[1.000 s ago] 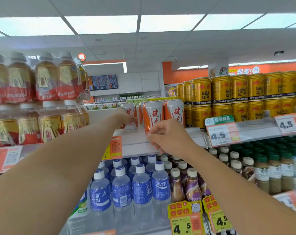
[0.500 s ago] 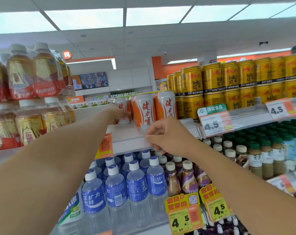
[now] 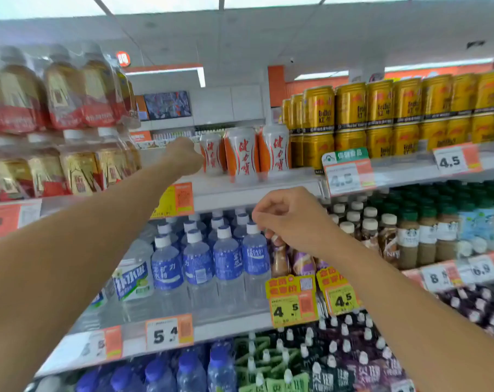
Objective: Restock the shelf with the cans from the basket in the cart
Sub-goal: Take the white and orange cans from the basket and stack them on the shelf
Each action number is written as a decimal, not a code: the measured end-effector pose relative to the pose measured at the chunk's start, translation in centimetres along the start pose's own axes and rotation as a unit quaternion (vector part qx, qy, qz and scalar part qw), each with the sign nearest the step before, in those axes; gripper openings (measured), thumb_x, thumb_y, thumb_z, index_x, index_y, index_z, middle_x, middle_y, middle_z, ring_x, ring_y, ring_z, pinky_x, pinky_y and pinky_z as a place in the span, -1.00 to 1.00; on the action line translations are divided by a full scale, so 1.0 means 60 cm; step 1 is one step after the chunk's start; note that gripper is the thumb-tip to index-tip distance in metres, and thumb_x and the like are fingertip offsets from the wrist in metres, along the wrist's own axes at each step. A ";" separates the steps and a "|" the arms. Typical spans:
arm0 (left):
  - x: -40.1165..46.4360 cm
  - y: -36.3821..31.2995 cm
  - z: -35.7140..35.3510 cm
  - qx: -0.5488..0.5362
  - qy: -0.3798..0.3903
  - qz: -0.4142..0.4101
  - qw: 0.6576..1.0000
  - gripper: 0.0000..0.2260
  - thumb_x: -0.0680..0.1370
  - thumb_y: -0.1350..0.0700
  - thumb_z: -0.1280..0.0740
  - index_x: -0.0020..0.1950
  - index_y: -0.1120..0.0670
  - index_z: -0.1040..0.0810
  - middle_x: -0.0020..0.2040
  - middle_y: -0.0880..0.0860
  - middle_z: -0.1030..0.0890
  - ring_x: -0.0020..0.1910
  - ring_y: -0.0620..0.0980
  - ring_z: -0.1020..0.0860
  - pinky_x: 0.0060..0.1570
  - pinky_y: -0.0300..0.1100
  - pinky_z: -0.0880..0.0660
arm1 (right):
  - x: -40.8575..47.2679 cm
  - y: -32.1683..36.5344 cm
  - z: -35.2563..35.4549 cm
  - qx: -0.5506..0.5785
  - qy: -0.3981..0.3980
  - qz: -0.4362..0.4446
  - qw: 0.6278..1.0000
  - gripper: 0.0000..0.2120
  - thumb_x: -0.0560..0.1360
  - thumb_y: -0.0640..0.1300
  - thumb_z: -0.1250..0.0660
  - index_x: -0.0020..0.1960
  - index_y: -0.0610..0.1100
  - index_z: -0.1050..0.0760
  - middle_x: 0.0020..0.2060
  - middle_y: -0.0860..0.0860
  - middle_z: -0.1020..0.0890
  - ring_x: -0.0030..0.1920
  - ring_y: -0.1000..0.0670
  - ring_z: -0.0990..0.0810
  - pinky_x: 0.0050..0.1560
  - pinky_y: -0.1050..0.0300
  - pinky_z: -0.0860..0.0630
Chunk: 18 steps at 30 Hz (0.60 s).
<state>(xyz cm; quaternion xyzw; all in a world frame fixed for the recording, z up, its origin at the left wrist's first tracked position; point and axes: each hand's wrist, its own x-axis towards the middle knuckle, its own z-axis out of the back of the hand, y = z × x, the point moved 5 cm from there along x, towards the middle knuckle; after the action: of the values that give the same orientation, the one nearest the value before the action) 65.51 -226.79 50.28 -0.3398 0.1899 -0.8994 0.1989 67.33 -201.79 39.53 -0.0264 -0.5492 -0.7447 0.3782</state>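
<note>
Left hand at the leftmost orange-and-white can on the shelf, grip hidden, cannot tell; right hand loosely curled, empty, below the shelf edge; risk: a sideways nudge topples neighbouring cans.
</note>
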 end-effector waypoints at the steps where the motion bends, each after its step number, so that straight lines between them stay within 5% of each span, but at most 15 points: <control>1: -0.031 -0.004 0.022 -0.014 -0.036 -0.030 0.999 -0.72 0.58 0.10 -0.36 0.25 0.18 -0.53 0.14 0.15 -0.59 0.13 0.13 -0.55 0.11 -0.05 -0.51 | -0.023 -0.007 0.010 0.015 -0.004 -0.002 1.000 -0.92 0.55 -0.18 -0.43 -0.12 -0.13 -0.67 -0.33 -0.05 -0.70 -0.40 0.05 -0.62 -0.38 0.13 -0.58; 4: -0.227 -0.019 0.033 -0.105 -0.138 -0.143 0.975 -0.84 0.56 0.02 -0.32 0.10 0.00 -0.56 -0.05 -0.01 -0.62 -0.06 -0.08 -0.60 0.03 -0.21 -0.52 | -0.142 -0.094 0.022 0.019 -0.011 -0.051 0.998 -0.92 0.56 -0.21 -0.42 -0.08 -0.19 -0.67 -0.30 -0.14 -0.70 -0.38 -0.03 -0.64 -0.38 0.10 -0.59; 6: -0.382 -0.002 -0.029 -0.188 -0.111 -0.158 0.963 -0.93 0.56 0.07 -0.31 -0.08 -0.11 -0.49 -0.20 -0.14 -0.58 -0.22 -0.26 -0.54 -0.14 -0.38 -0.46 | -0.246 -0.209 0.002 -0.013 0.023 -0.136 0.990 -0.93 0.56 -0.20 -0.42 -0.08 -0.16 -0.67 -0.28 -0.10 -0.70 -0.32 -0.06 -0.67 -0.30 0.07 -0.65; 8: -0.538 0.030 -0.161 -0.226 0.034 -0.110 0.967 -0.87 0.57 0.11 -0.36 -0.11 -0.11 -0.50 -0.20 -0.17 -0.58 -0.24 -0.27 -0.55 -0.19 -0.39 -0.47 | -0.381 -0.348 -0.021 -0.061 0.095 -0.267 0.957 -0.93 0.55 -0.17 -0.44 -0.01 -0.16 -0.67 -0.20 -0.07 -0.71 -0.20 -0.08 -0.71 -0.12 0.02 -0.69; 11: -0.806 0.078 -0.401 -0.220 0.297 -0.006 0.929 -0.90 0.54 0.13 -0.44 -0.03 -0.02 -0.54 -0.13 -0.07 -0.62 -0.13 -0.02 -0.63 -0.12 -0.17 -0.53 | -0.631 -0.547 -0.044 -0.130 0.211 -0.448 0.859 -0.71 0.54 -0.13 -0.46 0.21 -0.21 -0.57 -0.04 -0.04 -0.60 -0.01 -0.12 -0.64 -0.01 0.05 -0.59; 14: -1.002 0.115 -0.526 -0.212 0.399 0.034 0.891 -0.80 0.45 -0.06 -0.44 -0.02 -0.02 -0.55 -0.08 0.02 -0.62 -0.10 0.08 -0.61 -0.03 -0.04 -0.54 | -0.840 -0.685 -0.070 -0.144 0.254 -0.526 0.799 -0.67 0.51 -0.08 -0.47 0.23 -0.12 -0.51 0.04 -0.04 -0.54 0.00 -0.09 -0.58 -0.08 0.02 -0.51; 18: -1.154 0.137 -0.622 -0.143 0.497 0.021 0.856 -0.77 0.51 0.02 -0.40 0.13 0.06 -0.57 0.11 0.03 -0.58 0.05 0.06 -0.56 0.08 -0.03 -0.52 | -1.003 -0.802 -0.128 -0.143 0.230 -0.536 0.800 -0.60 0.36 0.07 -0.52 0.16 0.05 -0.58 -0.01 0.07 -0.66 -0.06 -0.03 -0.65 -0.25 0.14 -0.54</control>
<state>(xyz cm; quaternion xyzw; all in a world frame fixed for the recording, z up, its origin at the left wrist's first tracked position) 89.53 -192.32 -16.74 0.1316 0.3969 -0.9072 0.0466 84.61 -170.74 -29.29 0.3902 -0.2600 -0.8829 0.0257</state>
